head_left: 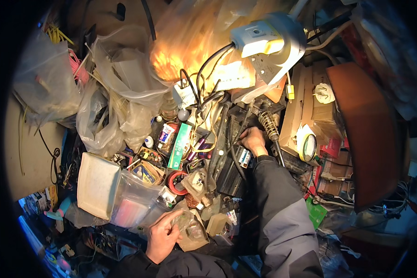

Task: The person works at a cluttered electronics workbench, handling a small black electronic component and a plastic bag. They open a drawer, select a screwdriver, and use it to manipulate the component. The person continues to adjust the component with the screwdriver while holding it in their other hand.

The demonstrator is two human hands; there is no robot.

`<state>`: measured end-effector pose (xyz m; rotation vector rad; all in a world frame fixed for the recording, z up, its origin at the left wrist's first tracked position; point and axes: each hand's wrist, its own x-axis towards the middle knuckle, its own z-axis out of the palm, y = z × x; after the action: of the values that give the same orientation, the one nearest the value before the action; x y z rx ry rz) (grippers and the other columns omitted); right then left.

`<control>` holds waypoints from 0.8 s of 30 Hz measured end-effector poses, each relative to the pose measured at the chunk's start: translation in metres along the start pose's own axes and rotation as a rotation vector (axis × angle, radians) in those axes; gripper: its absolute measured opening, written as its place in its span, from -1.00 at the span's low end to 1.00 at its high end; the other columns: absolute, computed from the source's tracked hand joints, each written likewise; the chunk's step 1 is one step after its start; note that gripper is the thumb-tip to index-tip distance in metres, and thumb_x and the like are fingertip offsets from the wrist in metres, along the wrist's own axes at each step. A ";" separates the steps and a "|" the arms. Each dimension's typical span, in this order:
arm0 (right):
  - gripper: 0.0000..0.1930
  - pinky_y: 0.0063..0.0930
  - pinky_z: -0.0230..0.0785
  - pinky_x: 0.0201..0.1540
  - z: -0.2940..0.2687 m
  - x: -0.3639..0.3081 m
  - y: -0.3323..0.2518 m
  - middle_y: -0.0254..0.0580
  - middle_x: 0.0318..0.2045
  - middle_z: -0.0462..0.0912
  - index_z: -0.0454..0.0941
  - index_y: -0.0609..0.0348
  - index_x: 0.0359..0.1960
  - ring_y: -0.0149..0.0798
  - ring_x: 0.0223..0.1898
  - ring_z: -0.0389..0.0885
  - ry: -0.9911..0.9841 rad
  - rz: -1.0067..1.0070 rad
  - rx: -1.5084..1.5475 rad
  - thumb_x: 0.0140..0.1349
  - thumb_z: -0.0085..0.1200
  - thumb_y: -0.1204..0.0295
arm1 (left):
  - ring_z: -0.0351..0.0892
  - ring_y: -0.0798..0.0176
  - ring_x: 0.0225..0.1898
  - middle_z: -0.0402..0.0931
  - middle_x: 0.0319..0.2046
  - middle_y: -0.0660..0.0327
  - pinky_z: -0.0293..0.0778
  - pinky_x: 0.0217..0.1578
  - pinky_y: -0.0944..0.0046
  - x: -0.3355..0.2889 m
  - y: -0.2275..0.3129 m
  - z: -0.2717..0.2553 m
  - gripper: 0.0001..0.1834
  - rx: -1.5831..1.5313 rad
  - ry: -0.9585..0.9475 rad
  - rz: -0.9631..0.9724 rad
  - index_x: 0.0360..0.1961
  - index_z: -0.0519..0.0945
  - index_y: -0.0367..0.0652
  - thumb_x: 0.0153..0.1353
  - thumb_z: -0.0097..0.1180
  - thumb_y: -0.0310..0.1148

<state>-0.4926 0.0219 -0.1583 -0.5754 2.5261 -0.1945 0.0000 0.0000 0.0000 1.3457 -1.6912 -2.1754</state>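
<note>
My left hand (163, 235) is at the near middle with its fingers curled, beside a small clear plastic bag (188, 227). Whether anything is between those fingers does not show. Farther off, my right hand (253, 140) reaches into the clutter with its fingers bent downward and closed. What its fingertips hold, if anything, is hidden. Just right of it a soldering iron (277, 146) stands with its upper part in a coiled metal spring holder (267, 123). A black ribbed metal case (231, 178) lies under and left of my right wrist.
A bright lamp (268, 44) hangs over the far middle. Several plastic bags (125, 69) fill the far left. A green-and-white box (179, 146), a red ring-shaped spool (177, 182) and a white open-lidded box (97, 185) crowd the middle. Cardboard boxes (306, 102) and a magnifier (308, 146) are on the right.
</note>
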 end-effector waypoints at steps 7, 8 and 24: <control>-0.78 -0.22 0.69 -0.11 -0.005 -0.001 0.000 -0.16 -0.31 0.94 0.94 0.14 -0.36 -0.22 -0.27 0.87 -0.057 0.034 0.035 -0.04 0.75 0.51 | 0.75 0.44 -0.39 0.71 0.17 0.12 0.83 -0.31 0.31 0.001 -0.005 0.000 -0.51 -0.012 0.026 -0.009 0.34 0.71 -0.32 0.43 0.14 -0.77; -0.77 -0.19 0.70 -0.08 -0.005 0.002 -0.001 -0.19 -0.29 0.94 0.92 0.05 -0.38 -0.16 -0.22 0.89 -0.076 0.049 0.046 -0.05 0.77 0.45 | 0.76 0.44 -0.39 0.71 0.17 0.12 0.83 -0.31 0.31 0.001 -0.006 -0.001 -0.50 -0.007 0.027 -0.042 0.34 0.71 -0.32 0.43 0.14 -0.77; -0.79 -0.22 0.68 -0.17 -0.003 -0.006 -0.009 -0.24 -0.37 0.92 0.93 0.09 -0.39 -0.24 -0.34 0.87 -0.037 -0.027 0.019 -0.05 0.76 0.41 | 0.72 0.47 -0.38 0.71 0.08 0.17 0.82 -0.30 0.32 0.006 -0.005 0.005 -0.50 -0.027 0.022 -0.066 0.36 0.71 -0.32 0.44 0.15 -0.76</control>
<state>-0.4864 0.0165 -0.1501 -0.6000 2.4791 -0.2158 -0.0049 0.0019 -0.0073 1.4325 -1.6267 -2.2013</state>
